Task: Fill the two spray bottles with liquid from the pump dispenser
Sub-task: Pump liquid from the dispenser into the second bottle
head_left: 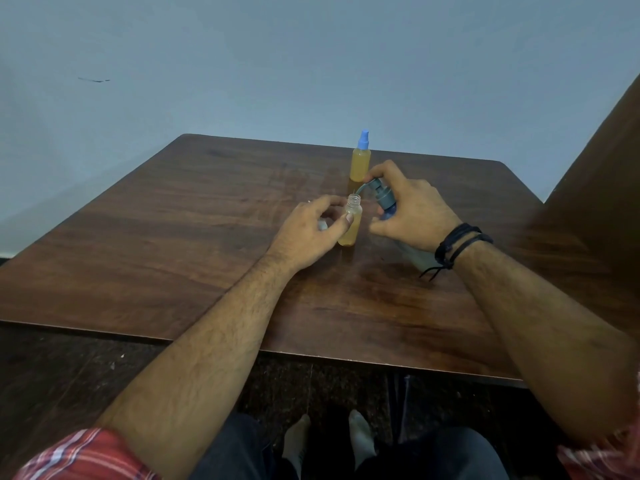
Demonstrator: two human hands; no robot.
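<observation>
Right hand (412, 216) hides most of pump dispenser (486, 199).

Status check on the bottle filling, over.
Left hand steadies uncapped small clear bottle, partly filled amber. Right hand on grey pump dispenser, spout over its mouth. Blue-capped amber spray bottle stands behind. Nothing obstructing.

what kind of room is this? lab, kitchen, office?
Hard to say; probably a plain indoor room, not clearly any of those. A bare wooden table stands against a blank pale blue wall, with dark flooring below. No lab or kitchen fittings show.
</observation>
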